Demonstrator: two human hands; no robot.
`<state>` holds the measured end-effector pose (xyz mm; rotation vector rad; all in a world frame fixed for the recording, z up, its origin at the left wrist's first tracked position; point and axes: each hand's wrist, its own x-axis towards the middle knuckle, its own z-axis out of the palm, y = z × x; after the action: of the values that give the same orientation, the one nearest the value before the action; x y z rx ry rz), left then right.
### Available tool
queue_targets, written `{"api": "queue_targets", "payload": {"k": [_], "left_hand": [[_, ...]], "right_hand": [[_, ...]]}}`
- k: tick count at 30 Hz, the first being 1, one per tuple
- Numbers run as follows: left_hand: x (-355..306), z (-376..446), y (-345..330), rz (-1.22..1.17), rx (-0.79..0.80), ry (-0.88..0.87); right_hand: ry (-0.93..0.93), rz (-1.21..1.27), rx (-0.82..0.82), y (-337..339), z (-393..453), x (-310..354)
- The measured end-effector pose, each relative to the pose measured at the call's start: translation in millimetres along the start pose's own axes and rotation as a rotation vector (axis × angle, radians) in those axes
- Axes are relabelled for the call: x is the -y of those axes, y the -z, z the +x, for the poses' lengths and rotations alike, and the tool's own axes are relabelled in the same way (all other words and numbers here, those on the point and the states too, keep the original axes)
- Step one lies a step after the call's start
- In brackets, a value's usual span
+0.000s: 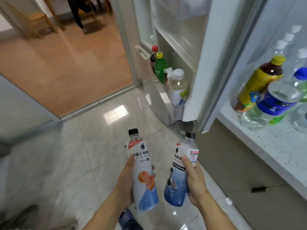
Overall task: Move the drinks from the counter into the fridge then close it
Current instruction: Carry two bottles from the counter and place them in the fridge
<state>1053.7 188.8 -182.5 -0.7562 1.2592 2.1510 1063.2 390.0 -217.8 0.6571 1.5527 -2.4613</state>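
The orange-label electrolyte bottle (144,173) is gripped upright in the left hand (124,183). The blue-label electrolyte bottle (180,171) is gripped in the right hand (194,181), just beside the first, apart. Ahead of both hands, the open fridge door (181,52) shelf carries a green bottle (159,67) and a white-capped bottle (178,87). Right of the right hand, the counter (265,140) carries further drinks.

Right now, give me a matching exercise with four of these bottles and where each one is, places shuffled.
Things:
1. orange-picture bottle
2. blue-label bottle
3. green bottle
4. brown tea bottle

Places:
A. on the counter
B. in the fridge door shelf
C. in the left hand
D. in the right hand

Pairs: 1-C, 2-D, 3-B, 4-A
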Motion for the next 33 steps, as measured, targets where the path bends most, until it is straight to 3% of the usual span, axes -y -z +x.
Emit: {"api": "queue_targets", "payload": {"k": [5,12,18,33], "left_hand": [[-49,0,73,-0.086,-0.066,-0.118],[-139,10,175,-0.245,-0.039,-0.142],[-212,29,238,-0.279,-0.039,-0.183],[-413,201,267,0.016,-0.039,-0.136]], "right_hand": [[-0.055,-0.041,0.062,-90,19,-18],[-0.183,-0.025,0.133,-232,54,-61],[-0.189,-0.101,0.183,-318,95,-81],[-0.185,-0.109,0.069,-454,304,-49]]}}
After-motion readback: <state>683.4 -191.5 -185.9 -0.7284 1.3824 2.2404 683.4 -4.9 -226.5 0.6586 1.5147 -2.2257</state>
